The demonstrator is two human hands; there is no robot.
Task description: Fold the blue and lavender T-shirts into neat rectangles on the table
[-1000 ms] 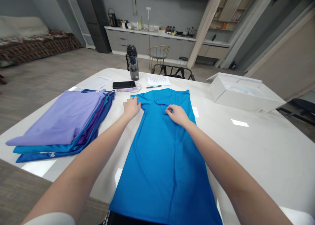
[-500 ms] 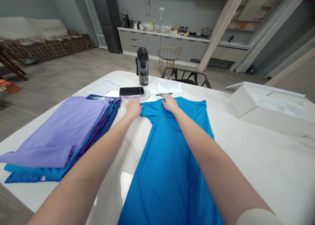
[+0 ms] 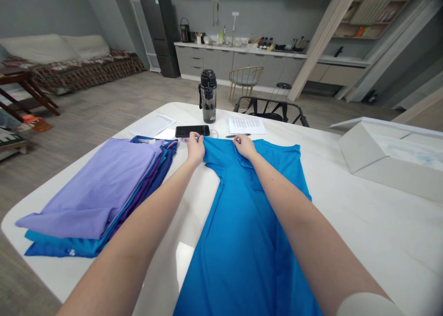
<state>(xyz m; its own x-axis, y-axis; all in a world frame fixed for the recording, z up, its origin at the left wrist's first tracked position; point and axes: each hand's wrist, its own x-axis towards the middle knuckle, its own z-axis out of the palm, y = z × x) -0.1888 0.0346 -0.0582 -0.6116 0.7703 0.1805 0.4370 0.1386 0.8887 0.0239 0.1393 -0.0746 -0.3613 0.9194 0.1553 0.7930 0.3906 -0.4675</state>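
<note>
A bright blue shirt [image 3: 238, 233] lies lengthwise on the white table [image 3: 360, 214], its far end with the sleeve and collar away from me. My left hand [image 3: 196, 148] is closed on the end of the left sleeve. At the shoulder edge by the collar, my right hand [image 3: 244, 146] pinches the fabric. Between both hands the far edge of the shirt is pulled fairly straight. Part of the shirt's right side is hidden under my right forearm.
A stack of folded shirts [image 3: 93, 191], lilac on top, lies to the left. Beyond my hands are a black phone [image 3: 192, 131], a dark bottle [image 3: 208, 97], a pen [image 3: 238, 135] and a printed sheet [image 3: 247, 125]. An open white box [image 3: 391, 163] stands at right.
My fingers have closed on the shirt's sleeve and shoulder, where they lay flatter before. The edge between them is straighter and slightly raised. The whole view has shifted a little.
</note>
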